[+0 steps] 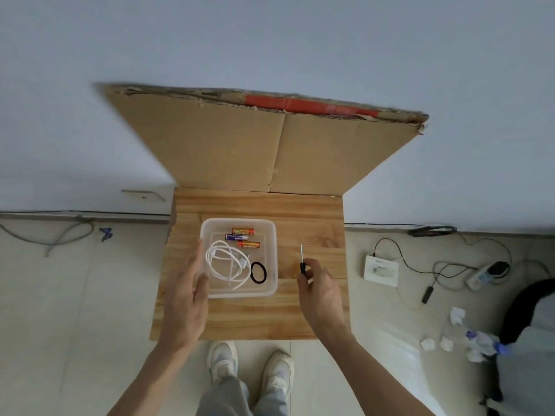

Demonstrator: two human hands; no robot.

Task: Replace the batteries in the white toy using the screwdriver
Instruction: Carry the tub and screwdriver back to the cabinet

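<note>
A clear plastic tray (pixel 271 235) sits on the wooden table (pixel 312 217). Inside it lie three batteries (pixel 242 237), two orange and one blue, a coiled white cable (pixel 223 265) and a black ring (pixel 258 273). My left hand (pixel 187 291) hovers flat over the tray's left rim, fingers apart, holding nothing. To the right of the tray, my right hand (pixel 319 291) grips a small screwdriver (pixel 301 259) by its black handle, its thin shaft pointing away from me. No white toy shows in the frame.
A big cardboard sheet (pixel 240 145) leans against the wall behind the table. On the floor to the right lie a white box (pixel 380 271), cables, a power strip (pixel 480 277) and crumpled tissues (pixel 444 340). My shoes (pixel 249 364) stand below the table's front edge.
</note>
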